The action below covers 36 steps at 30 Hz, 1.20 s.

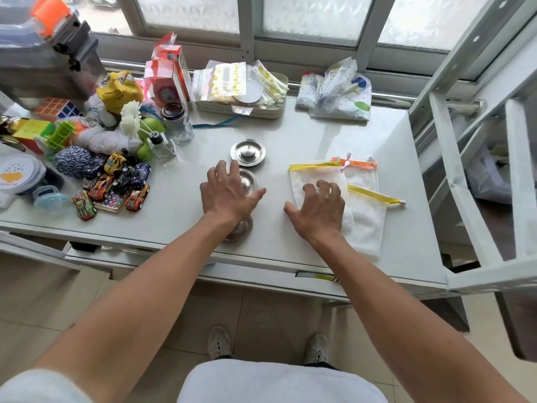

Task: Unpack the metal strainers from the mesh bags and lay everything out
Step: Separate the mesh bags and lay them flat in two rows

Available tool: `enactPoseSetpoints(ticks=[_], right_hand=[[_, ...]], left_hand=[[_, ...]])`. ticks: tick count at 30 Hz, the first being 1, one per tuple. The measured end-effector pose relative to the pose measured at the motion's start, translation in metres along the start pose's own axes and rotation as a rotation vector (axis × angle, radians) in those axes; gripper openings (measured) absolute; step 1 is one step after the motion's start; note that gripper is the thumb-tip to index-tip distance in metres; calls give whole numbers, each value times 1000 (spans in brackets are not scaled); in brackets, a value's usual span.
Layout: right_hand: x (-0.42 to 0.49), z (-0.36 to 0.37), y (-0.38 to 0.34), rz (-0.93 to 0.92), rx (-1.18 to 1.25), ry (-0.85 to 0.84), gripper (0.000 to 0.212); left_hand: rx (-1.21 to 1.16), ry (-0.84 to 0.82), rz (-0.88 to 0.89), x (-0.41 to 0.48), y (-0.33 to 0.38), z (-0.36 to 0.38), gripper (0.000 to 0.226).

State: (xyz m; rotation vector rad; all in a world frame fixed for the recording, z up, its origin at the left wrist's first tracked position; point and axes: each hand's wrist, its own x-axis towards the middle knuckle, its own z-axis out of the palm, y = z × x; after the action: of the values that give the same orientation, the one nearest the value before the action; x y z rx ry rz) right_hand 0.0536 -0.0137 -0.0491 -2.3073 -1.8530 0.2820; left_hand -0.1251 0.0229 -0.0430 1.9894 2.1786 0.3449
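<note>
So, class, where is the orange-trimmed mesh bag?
Head view: the orange bag lies right of centre on the table, farthest back, partly under a yellow bag.

Both bare arms are reaching forward over the near edge of the table. The left hand is hovering palm down over the table's middle, fingers spread and slack, thumb pointing toward the other hand, gripping nothing. The right hand is sitting just beside it, farther toward the table's right end, palm down, fingers curled and pressing downward, thumb stretched out to the left.
</note>
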Motion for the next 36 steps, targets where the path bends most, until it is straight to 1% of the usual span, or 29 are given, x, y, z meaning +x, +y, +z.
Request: enactPoseSetpoints(ticks=[2,3,4,5,6,8,10,12,14,16,18,20,22,25,27,29,31,34,36], right_hand=[[1,-3,1,39,138,118,56],[3,-7,5,81,200,179,51],[6,-12,13,129,237,224,47],[10,-18,22,178,251,243,45],[14,-24,32,224,251,234,44],[24,-33,52,298,236,157,44],[32,-37,67,334,234,101,43],[38,-41,76,346,217,101,43],[43,-46,83,343,177,57,45],[46,-49,89,329,101,-62,48],[48,-50,95,301,15,-142,51],[48,-51,100,273,-33,-158,52],[49,-52,102,268,-36,-155,47],[51,-54,107,279,-11,-152,30],[51,-55,111,281,-38,-164,28],[51,-57,116,289,-76,-178,31],[51,-60,124,307,-106,-205,38],[47,-67,136,350,-167,-308,59],[44,-74,136,379,-228,-348,66]], left_hand=[[-9,89,130,-7,17,0,76],[-41,83,180,-11,28,1,71],[-91,39,199,-16,41,2,67],[-150,-30,178,-20,53,4,64],[-211,-109,133,-22,64,7,63],[-346,-238,18,-22,81,14,62],[-460,-288,-68,-19,94,18,62],[-509,-311,-129,-16,101,19,59],[-511,-317,-171,-12,104,18,54],[-508,-311,-194,-9,104,17,52],[-496,-308,-179,-8,104,16,57],[-444,-334,-143,-12,108,14,68],[-338,-350,-112,-16,115,13,70],[-254,-359,-100,-18,126,15,54],[-293,-377,-122,-17,130,16,45],[-349,-377,-149,-14,130,15,43],[-412,-360,-186,-9,125,15,47],[-514,-362,-221,4,117,18,53],[-574,-357,-222,11,113,19,56]])
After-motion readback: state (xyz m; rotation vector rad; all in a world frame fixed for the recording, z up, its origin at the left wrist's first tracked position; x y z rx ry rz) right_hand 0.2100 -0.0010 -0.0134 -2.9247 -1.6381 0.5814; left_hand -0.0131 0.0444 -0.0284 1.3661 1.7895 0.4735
